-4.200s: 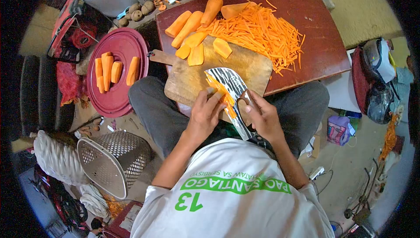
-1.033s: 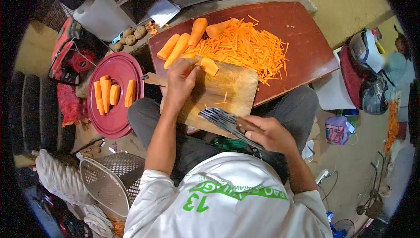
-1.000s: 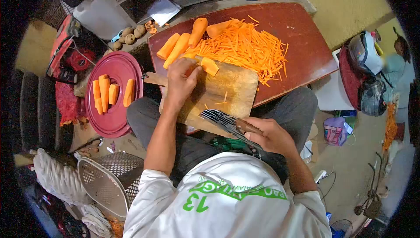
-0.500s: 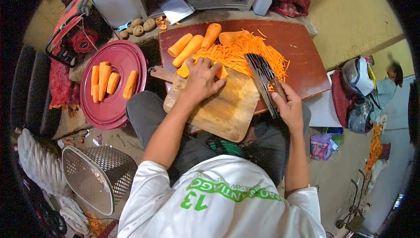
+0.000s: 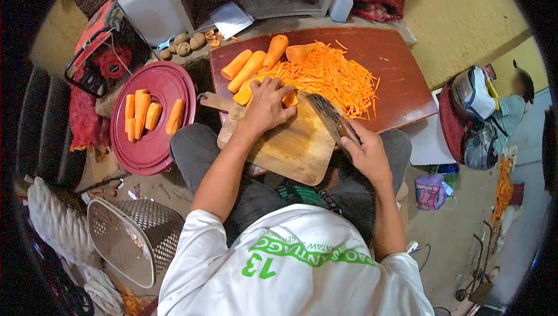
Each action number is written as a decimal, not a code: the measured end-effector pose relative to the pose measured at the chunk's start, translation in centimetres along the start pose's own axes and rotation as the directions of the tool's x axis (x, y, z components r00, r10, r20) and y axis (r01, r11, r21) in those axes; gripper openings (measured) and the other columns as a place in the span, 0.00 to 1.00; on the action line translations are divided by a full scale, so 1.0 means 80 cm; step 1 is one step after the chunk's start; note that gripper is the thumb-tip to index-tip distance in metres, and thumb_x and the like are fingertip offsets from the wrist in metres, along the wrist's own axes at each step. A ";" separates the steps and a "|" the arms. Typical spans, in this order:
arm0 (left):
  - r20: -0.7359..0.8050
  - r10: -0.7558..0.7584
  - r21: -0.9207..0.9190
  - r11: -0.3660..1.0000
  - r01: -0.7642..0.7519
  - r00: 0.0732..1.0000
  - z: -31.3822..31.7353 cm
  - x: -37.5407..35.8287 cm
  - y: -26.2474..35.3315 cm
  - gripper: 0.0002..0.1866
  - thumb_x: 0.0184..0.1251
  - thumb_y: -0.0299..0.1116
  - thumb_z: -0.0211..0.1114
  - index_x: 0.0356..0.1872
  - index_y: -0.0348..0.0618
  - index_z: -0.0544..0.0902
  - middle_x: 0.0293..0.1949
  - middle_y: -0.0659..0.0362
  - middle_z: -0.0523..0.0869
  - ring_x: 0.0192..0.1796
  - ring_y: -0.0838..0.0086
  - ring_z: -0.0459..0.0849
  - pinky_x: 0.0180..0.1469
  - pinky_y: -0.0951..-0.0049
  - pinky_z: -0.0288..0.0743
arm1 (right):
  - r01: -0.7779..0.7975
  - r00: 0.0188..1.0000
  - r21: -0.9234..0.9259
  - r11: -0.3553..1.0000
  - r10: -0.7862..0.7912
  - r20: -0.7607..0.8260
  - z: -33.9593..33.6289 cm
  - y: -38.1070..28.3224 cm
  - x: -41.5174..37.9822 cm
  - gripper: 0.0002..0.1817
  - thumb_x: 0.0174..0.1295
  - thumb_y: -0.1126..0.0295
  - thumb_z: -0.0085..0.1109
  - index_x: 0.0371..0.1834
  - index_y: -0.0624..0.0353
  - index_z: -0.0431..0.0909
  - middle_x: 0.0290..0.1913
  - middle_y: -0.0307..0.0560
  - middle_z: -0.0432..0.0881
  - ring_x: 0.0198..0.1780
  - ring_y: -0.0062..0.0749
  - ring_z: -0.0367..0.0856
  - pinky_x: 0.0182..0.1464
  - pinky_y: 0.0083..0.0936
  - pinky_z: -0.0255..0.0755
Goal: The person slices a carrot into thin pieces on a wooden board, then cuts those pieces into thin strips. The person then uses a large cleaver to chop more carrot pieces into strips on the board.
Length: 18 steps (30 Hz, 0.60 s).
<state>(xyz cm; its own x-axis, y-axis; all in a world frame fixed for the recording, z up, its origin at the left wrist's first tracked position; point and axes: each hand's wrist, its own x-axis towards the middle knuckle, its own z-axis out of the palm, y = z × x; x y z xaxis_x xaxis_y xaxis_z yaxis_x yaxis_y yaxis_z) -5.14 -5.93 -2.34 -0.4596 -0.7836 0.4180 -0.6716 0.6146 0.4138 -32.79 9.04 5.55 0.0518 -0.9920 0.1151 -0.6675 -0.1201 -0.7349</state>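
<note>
My left hand [image 5: 268, 106] is closed over carrot pieces [image 5: 289, 99] at the upper edge of the wooden chopping board [image 5: 290, 147]. In my right hand [image 5: 365, 152] is the handle of a wide knife [image 5: 328, 117], whose blade lies over the board's right side, a little right of the carrot pieces. Behind the board, a pile of orange carrot strips [image 5: 334, 78] spreads on the red-brown table [image 5: 395, 60]. Several whole peeled carrots [image 5: 251, 67] lie to the left of the pile.
At the left, a round red lid [image 5: 157, 156] bears several peeled carrots [image 5: 142, 110]. A plastic basket [image 5: 119, 229] stands on the floor below it. Potatoes [image 5: 183, 49] lie behind the table's left corner. Helmets [image 5: 479, 147] and a purple bag [image 5: 430, 191] are at the right.
My right hand and the knife have moved left and toward my body, off the carrot strips and over the board. My left hand stays on the carrot pieces.
</note>
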 end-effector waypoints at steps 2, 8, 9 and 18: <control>0.024 -0.003 -0.021 1.000 0.003 1.000 0.002 -0.001 0.002 0.29 0.55 0.46 0.79 0.60 0.48 0.91 0.56 0.51 0.86 0.64 0.55 0.80 0.69 0.46 0.62 | -0.005 0.999 -0.050 0.999 0.007 0.046 -0.002 -0.006 0.001 0.26 0.71 0.69 0.68 0.71 0.64 0.82 0.55 0.69 0.90 0.57 0.61 0.91 0.61 0.44 0.83; 0.022 0.018 -0.003 1.000 -0.018 1.000 -0.004 -0.025 0.029 0.27 0.54 0.47 0.80 0.55 0.46 0.93 0.51 0.49 0.86 0.62 0.54 0.80 0.67 0.48 0.64 | 0.064 0.991 -0.048 0.997 -0.069 -0.113 -0.002 -0.017 0.006 0.26 0.73 0.72 0.65 0.73 0.67 0.79 0.55 0.65 0.91 0.56 0.49 0.93 0.60 0.36 0.81; 0.058 0.012 -0.001 1.000 -0.012 0.998 -0.007 -0.034 0.040 0.27 0.55 0.48 0.80 0.54 0.46 0.92 0.50 0.49 0.85 0.61 0.53 0.80 0.66 0.48 0.64 | 0.076 0.990 -0.087 0.993 -0.085 -0.111 0.003 -0.011 0.006 0.26 0.74 0.72 0.65 0.74 0.67 0.79 0.56 0.65 0.91 0.57 0.50 0.93 0.61 0.36 0.81; 0.088 -0.002 0.187 0.982 -0.015 0.996 -0.013 -0.089 0.095 0.24 0.68 0.51 0.76 0.52 0.41 0.90 0.53 0.47 0.85 0.59 0.52 0.80 0.65 0.43 0.65 | 0.062 0.998 -0.120 0.991 -0.063 -0.003 0.010 -0.016 -0.004 0.26 0.74 0.72 0.64 0.74 0.62 0.78 0.60 0.66 0.89 0.62 0.64 0.88 0.62 0.43 0.82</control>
<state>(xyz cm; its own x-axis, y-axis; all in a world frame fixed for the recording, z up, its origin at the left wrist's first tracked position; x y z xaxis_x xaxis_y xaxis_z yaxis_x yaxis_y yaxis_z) -6.39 4.40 -1.36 -0.5081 -0.7895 0.3443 -0.7613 0.5986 0.2492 -31.35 9.51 5.94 0.0915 -0.9824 0.1631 -0.7476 -0.1760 -0.6404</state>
